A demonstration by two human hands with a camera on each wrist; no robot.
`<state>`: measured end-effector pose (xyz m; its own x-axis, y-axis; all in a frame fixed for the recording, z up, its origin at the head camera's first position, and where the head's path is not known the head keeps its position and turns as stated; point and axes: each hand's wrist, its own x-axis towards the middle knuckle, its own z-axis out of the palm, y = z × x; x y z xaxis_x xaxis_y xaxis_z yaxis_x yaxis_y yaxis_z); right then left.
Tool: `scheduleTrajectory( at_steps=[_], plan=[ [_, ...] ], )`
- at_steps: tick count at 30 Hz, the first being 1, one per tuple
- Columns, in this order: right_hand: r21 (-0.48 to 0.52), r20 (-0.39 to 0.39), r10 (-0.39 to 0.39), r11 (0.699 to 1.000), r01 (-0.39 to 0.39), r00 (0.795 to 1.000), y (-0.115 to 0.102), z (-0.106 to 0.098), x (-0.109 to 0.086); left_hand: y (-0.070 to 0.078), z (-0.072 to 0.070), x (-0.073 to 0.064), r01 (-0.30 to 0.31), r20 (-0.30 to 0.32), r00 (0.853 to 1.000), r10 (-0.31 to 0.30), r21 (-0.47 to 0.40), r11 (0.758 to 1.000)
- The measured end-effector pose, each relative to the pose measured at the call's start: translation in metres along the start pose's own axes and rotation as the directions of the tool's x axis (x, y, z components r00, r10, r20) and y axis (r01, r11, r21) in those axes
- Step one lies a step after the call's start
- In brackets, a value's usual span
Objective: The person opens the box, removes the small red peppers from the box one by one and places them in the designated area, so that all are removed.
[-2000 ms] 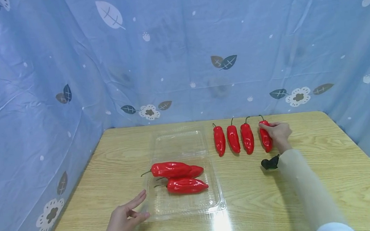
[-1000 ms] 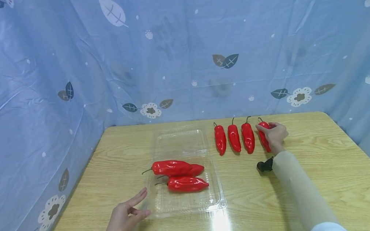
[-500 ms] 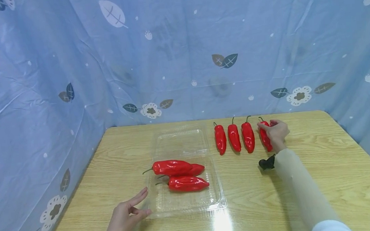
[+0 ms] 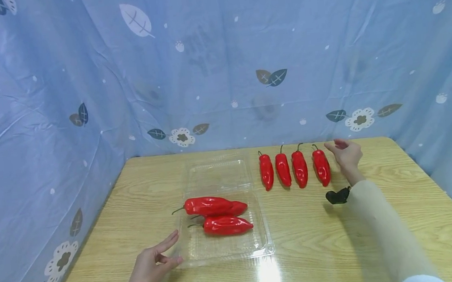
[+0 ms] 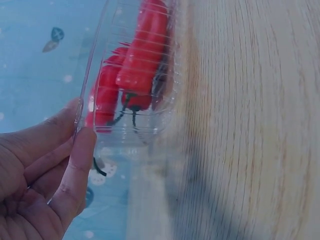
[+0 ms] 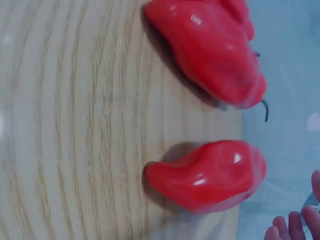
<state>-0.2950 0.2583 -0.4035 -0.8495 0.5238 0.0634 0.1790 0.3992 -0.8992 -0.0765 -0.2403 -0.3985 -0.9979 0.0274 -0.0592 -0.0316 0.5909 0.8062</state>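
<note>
My left hand (image 4: 152, 263) is at the left edge of a clear plastic clamshell container (image 4: 266, 227), thumb and forefinger spread apart with their tips at its rim. Inside lie 3 red peppers (image 4: 228, 225) with green stems, partly overlapping. My right hand (image 4: 346, 154) stands free of the rightmost red pepper (image 4: 322, 166), just to its right, with nothing held. That pepper ends a row of several red peppers (image 4: 299, 169), stems pointing away from me. In the right wrist view, loosely bent fingers (image 6: 295, 227) show beyond the nearest pepper (image 6: 210, 176).
The container's open lid (image 4: 217, 174) lies flat behind its base. A small black object (image 4: 337, 196) shows beside the right sleeve (image 4: 386, 225). A blue patterned cloth (image 4: 220, 70) hangs behind and along the sides of the wooden table (image 4: 300, 251).
My right hand has let go of the rightmost pepper and moved to the right and slightly away. That pepper now lies by itself in the row. The left hand has stayed by the container.
</note>
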Motion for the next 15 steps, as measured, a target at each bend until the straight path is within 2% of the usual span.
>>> scheduleTrajectory(
  at_steps=[3,7,9,12,15],
  plan=[
    [0.046,0.018,-0.038,0.998,0.038,0.999,-0.004,-0.002,-0.003,0.001,0.000,0.000,0.022,-0.007,1.000,-0.022,-0.009,1.000],
    [0.121,0.062,-0.154,0.982,0.146,0.986,-0.005,-0.002,-0.007,0.001,0.001,-0.001,0.042,-0.016,0.999,-0.042,-0.013,0.999],
    [0.169,0.089,-0.228,0.963,0.211,0.970,-0.003,0.000,-0.009,0.001,0.001,-0.001,0.046,-0.016,0.999,-0.047,-0.014,0.999],
    [0.268,0.138,-0.341,0.917,0.296,0.930,-0.003,0.002,-0.016,0.001,0.001,0.000,0.049,-0.016,0.999,-0.049,-0.014,0.999],
    [0.347,0.180,-0.412,0.876,0.335,0.893,-0.006,0.004,-0.027,0.002,0.001,0.000,0.051,-0.015,0.999,-0.052,-0.020,0.998]
  ],
)
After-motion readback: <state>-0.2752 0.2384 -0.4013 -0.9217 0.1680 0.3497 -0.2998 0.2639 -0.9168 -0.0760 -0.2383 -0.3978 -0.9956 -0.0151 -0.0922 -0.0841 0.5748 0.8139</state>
